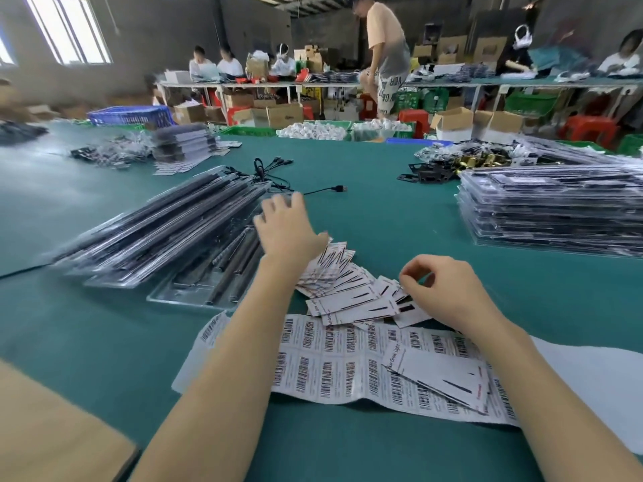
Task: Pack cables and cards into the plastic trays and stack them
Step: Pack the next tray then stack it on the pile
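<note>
Our left hand (pixel 287 227) reaches out toward twelve o'clock with its fingers loosely spread and nothing in them, hovering over the far end of the open plastic tray (pixel 195 290) and short of the loose black USB cable (pixel 323 190) lying beyond it on the green table (pixel 382 220). We judge it is going for that cable, since the tray below already shows dark strips in its channels but no lead that we can make out.

Our right hand (pixel 449 290) sits at about two o'clock from the middle of the view, fingers curled in at the edge of the fanned product cards (pixel 348 290); it seems to be pinching one free, but we cannot tell whether a card is actually between the fingertips. The cards are fanned, probably so that a single one lifts off easily.

The barcode label sheets (pixel 348 363) lie flat at six o'clock, nearest us. The tray stack on the left (pixel 156 231) leans at ten o'clock just beside the open tray, while the tall stack of filled trays (pixel 549 210) stands well apart at two o'clock, likely the finished pile.
</note>
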